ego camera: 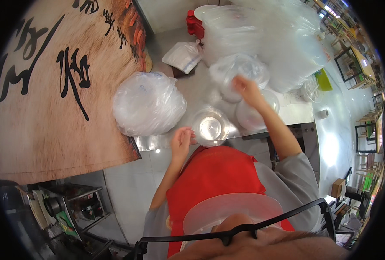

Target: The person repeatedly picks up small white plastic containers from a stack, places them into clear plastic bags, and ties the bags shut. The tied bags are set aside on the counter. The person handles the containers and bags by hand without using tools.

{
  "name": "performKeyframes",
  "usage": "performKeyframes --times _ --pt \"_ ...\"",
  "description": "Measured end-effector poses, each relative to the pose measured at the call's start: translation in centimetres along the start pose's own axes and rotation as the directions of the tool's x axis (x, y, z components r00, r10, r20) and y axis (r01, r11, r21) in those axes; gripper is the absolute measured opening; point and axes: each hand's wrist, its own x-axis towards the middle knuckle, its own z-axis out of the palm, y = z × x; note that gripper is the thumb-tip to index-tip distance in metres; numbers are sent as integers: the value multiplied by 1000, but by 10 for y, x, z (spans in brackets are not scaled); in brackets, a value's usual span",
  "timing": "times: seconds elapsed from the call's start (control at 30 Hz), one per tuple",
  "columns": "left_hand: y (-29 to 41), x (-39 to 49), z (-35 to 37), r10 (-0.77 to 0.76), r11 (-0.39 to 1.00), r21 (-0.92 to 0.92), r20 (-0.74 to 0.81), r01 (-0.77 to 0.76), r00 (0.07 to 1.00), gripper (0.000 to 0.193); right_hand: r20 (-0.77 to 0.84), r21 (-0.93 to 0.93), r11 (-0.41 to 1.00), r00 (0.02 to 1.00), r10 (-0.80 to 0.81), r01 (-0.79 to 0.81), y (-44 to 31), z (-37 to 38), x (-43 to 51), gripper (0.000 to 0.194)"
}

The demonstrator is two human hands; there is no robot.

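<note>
A clear round plastic bowl (210, 127) stands at the front edge of the metal table, before my red apron. My left hand (183, 136) is beside its left rim, fingers loosely curled; whether they touch the rim is unclear. Farther back, my right hand (241, 85), blurred, is over clear plastic containers in a thin bag (223, 73); what its fingers hold cannot be told. Just right of the bowl, partly behind my right forearm, lies a round translucent plastic piece (249, 115). A large bagged bundle of clear plastic ware (149, 104) sits to the left.
A white plastic packet (183, 57) lies at the back of the metal table (197, 89). Large bags of plastic containers (286, 48) are piled at the back right, near a red item (195, 25). A printed cloth banner (65, 97) hangs at the left. A metal rack (81, 191) stands lower left.
</note>
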Motion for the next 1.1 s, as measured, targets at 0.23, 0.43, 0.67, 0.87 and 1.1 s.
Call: performKeyframes --times 0.23,0.43,0.67,0.87,1.1 --pt "7 10 8 -365 913 118 -192 391 911 36 538 -174 870 785 -309 462 -5 114 -105 15" --pt "-26 23 -15 -98 866 463 -208 187 973 25 421 -598 780 901 108 186 30 144 -70 60" --pt "-41 18 -14 238 868 495 -350 -37 906 36 327 -319 946 931 161 -52 60 195 -66 65" --pt "-59 -1 -17 -212 977 -75 -455 200 865 34 -198 -590 775 891 -410 225 50 109 -44 21" --pt "-102 24 -15 -96 883 402 -351 242 931 30 345 -189 919 853 392 -346 134 127 -36 29"
